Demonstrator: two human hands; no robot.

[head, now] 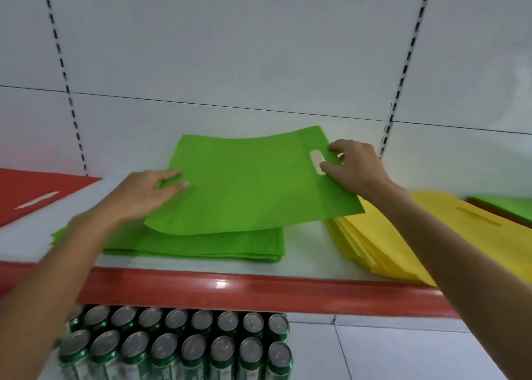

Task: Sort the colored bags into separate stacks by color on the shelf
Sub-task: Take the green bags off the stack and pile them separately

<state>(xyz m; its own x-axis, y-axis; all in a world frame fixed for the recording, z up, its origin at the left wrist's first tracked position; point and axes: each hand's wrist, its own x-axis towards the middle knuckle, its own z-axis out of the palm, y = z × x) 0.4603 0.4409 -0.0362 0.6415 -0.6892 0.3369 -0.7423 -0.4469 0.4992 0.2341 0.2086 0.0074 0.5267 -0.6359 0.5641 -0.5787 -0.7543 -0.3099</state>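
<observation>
A green bag (247, 181) hangs slightly above the green stack (201, 244) in the middle of the white shelf (305, 264). My left hand (144, 194) pinches the bag's left edge. My right hand (355, 168) grips its right end beside the cut-out handle. A yellow stack (383, 241) lies to the right, partly under the held bag's corner and my right forearm. A red bag (37, 192) lies at the far left. Another green bag (506, 208) on a red one sits at the far right edge.
The shelf has a glossy red front lip (230, 292). Below it, several green cans (178, 345) with silver tops stand in rows. A white back panel with slotted uprights (387, 132) rises behind the bags.
</observation>
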